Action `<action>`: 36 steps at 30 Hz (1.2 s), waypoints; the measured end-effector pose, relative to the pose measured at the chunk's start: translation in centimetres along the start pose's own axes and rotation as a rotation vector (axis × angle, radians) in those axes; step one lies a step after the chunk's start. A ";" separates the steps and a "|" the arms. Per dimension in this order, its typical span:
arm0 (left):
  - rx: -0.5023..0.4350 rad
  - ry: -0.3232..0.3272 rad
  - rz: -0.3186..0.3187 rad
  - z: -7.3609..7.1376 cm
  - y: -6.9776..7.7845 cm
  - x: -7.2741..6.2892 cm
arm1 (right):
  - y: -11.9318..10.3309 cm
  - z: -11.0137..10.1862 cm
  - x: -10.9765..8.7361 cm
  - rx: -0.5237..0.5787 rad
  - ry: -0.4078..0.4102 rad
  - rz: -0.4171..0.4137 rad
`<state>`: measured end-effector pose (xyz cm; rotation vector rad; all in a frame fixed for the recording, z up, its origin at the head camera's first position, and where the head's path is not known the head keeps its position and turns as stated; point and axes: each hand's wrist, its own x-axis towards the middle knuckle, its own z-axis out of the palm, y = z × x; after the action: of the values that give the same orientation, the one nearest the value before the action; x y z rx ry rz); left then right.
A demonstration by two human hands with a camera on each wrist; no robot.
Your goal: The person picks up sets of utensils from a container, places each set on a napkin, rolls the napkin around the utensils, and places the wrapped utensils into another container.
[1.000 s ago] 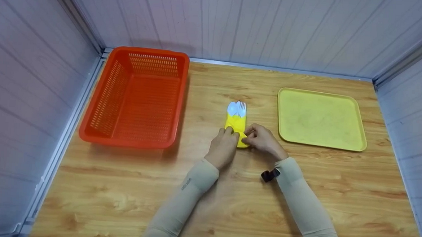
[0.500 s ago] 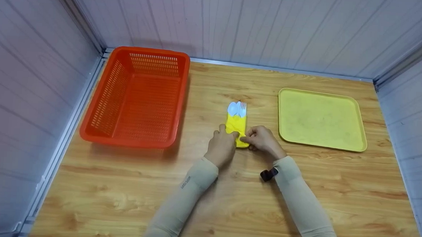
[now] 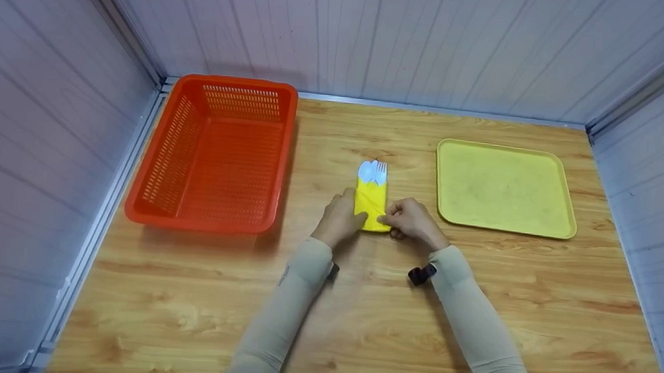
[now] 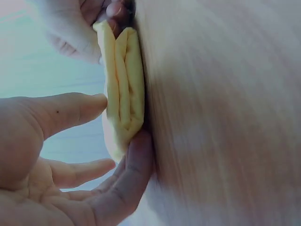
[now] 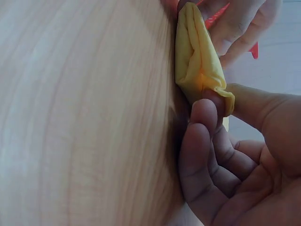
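A folded yellow cloth napkin [image 3: 370, 199] lies upright on the wooden table, its layers visible edge-on in the left wrist view. From its far end stick out a white spoon [image 3: 365, 171], a white fork [image 3: 381, 174] and a third white handle or blade between them. My left hand [image 3: 339, 219] grips the napkin's left side, thumb on the top face and fingers at the edge by the table. At the near right corner, my right hand [image 3: 412, 220] pinches a flap of the cloth between thumb and index finger, the other fingers curled beneath.
An orange-red perforated basket [image 3: 278, 206] stands at the back left. A yellow tray [image 3: 505, 190] lies on the right. White panel walls [image 3: 373, 41] border the table at the back and sides. Dark straps or cameras sit at both wrists.
My left hand has moved left, off the napkin's top to its left side, uncovering more of the cloth. My right hand stays at the near right corner, and the flap now lies flatter.
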<state>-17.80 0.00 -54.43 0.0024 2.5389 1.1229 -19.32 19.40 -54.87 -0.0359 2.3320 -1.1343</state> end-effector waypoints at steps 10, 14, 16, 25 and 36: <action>-0.200 -0.039 -0.020 -0.2 -0.9 0.6 | 0.5 -0.2 0.2 0.100 -0.051 0.058; -0.259 -0.051 -0.012 0.1 -1.1 0.8 | 0.6 -0.3 0.3 0.121 -0.063 0.057; -0.307 -0.063 -0.011 0.3 -1.2 0.9 | 0.6 -0.2 0.3 0.136 -0.069 0.050; -0.334 -0.061 -0.018 1.1 -0.9 0.8 | 0.7 -0.4 0.3 0.163 -0.089 0.045; -0.290 -0.039 -0.014 1.3 -0.6 0.7 | 1.2 -0.3 0.0 0.205 -0.102 -0.012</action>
<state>-17.90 0.62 -55.88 -0.0678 2.3164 1.4597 -19.21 20.40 -55.56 -0.0315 2.1194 -1.3400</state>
